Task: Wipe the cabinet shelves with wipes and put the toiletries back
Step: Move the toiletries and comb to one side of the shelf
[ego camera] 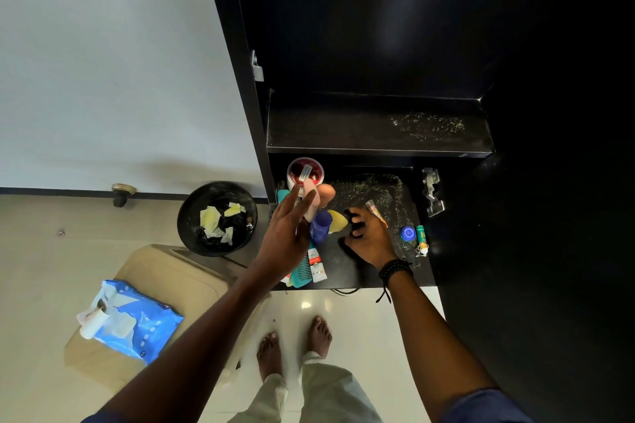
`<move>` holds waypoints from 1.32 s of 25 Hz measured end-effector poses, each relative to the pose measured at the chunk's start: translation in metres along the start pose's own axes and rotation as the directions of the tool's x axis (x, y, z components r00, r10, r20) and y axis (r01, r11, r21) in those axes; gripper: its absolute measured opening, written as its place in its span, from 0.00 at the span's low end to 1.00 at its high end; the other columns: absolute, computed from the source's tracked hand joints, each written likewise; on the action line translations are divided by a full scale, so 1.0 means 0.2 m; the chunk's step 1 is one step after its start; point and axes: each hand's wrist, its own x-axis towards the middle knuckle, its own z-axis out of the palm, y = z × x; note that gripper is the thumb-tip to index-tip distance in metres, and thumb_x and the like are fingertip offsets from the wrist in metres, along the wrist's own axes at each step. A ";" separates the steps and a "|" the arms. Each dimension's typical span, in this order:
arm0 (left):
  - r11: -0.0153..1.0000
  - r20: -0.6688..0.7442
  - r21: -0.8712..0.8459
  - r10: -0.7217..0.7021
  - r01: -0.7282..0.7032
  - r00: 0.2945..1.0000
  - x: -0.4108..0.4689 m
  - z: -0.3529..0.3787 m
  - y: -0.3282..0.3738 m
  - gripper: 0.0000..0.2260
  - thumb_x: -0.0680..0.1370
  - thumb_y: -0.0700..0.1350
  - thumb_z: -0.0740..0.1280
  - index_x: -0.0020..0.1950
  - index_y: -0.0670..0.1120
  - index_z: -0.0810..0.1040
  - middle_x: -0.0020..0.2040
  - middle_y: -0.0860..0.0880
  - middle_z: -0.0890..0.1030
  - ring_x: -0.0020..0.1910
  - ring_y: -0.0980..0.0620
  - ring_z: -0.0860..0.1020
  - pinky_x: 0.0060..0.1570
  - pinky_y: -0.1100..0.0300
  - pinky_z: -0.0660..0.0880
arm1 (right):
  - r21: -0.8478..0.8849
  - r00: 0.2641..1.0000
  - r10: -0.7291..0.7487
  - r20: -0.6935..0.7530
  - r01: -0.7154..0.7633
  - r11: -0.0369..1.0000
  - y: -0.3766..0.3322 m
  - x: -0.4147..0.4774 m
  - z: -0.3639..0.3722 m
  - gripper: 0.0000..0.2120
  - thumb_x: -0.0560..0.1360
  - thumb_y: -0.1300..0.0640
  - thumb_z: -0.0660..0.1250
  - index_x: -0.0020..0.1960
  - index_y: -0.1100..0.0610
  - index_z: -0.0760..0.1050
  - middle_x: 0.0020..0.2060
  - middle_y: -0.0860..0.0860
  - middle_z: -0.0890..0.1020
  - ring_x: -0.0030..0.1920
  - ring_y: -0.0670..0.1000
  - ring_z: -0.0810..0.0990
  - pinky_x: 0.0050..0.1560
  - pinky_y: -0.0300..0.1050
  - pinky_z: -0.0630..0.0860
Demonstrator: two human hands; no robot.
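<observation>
My left hand (287,233) is over the left of the lower black cabinet shelf (409,271) and holds a pink tube with a white cap (310,196). Under it lie a red tub (305,172), a peach object (328,192), a blue bottle (321,227), a yellow item (340,220), a teal comb (302,269) and a toothpaste tube (315,264). My right hand (369,240) rests mid-shelf with its fingers curled round a black hair clip (354,228); a thin clear tube (376,213) is at its fingertips. The upper shelf (378,134) holds nothing and shows pale specks at the right.
A blue cap (408,233) and a green tube (421,238) sit at the shelf's right. A black bin (192,206) with used wipes stands left of the cabinet. A blue wipes pack (141,323) lies on a beige lid (192,282). A door hinge (433,194) projects at right.
</observation>
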 end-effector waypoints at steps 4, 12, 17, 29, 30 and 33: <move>0.996 -0.082 -0.046 0.076 -0.080 0.994 -0.04 0.01 -0.02 0.30 0.78 0.34 0.61 0.74 0.59 0.58 0.78 0.54 0.54 0.77 0.49 0.54 0.70 0.48 0.60 | -0.259 0.932 -0.006 -0.362 -0.095 0.961 0.04 0.00 -0.05 0.21 0.71 0.63 0.70 0.63 0.62 0.72 0.63 0.63 0.71 0.61 0.63 0.73 0.63 0.51 0.72; 0.995 -0.077 -0.017 0.096 -0.098 0.992 -0.14 0.05 -0.06 0.30 0.79 0.33 0.60 0.75 0.56 0.59 0.74 0.63 0.51 0.73 0.60 0.49 0.67 0.56 0.59 | -0.262 0.931 0.125 -0.343 -0.223 0.939 0.06 -0.03 -0.06 0.12 0.75 0.59 0.67 0.54 0.66 0.75 0.52 0.66 0.79 0.55 0.65 0.77 0.53 0.54 0.74; 0.998 -0.025 -0.010 0.069 -0.070 0.997 -0.21 0.09 -0.14 0.29 0.79 0.37 0.62 0.76 0.56 0.57 0.74 0.62 0.51 0.73 0.59 0.51 0.66 0.52 0.67 | -0.104 0.919 0.122 -0.375 -0.173 0.979 0.09 -0.23 0.04 0.06 0.72 0.64 0.69 0.46 0.66 0.79 0.44 0.63 0.83 0.46 0.62 0.81 0.45 0.46 0.73; 1.000 0.104 0.031 -0.003 0.000 0.995 -0.29 0.13 -0.26 0.28 0.80 0.39 0.60 0.77 0.53 0.55 0.78 0.52 0.56 0.76 0.47 0.58 0.63 0.45 0.74 | -0.055 0.987 0.064 -0.148 -0.073 0.996 0.11 -0.33 0.29 0.08 0.71 0.54 0.71 0.36 0.55 0.76 0.34 0.56 0.81 0.34 0.55 0.80 0.37 0.47 0.78; 1.000 0.106 0.028 -0.001 -0.002 0.994 -0.29 0.13 -0.26 0.28 0.80 0.40 0.60 0.77 0.52 0.55 0.78 0.52 0.56 0.76 0.47 0.59 0.63 0.45 0.74 | -0.033 0.979 0.069 -0.193 -0.077 0.997 0.11 -0.34 0.26 0.07 0.71 0.52 0.71 0.39 0.55 0.76 0.38 0.57 0.80 0.38 0.56 0.80 0.41 0.47 0.79; 0.999 0.098 0.034 0.009 -0.013 0.995 -0.27 0.13 -0.27 0.27 0.80 0.41 0.60 0.78 0.50 0.55 0.78 0.50 0.56 0.75 0.47 0.59 0.63 0.46 0.74 | -0.156 0.891 0.083 -0.447 -0.169 0.973 0.17 -0.32 0.06 0.21 0.73 0.51 0.70 0.62 0.61 0.73 0.60 0.61 0.73 0.58 0.60 0.73 0.59 0.48 0.71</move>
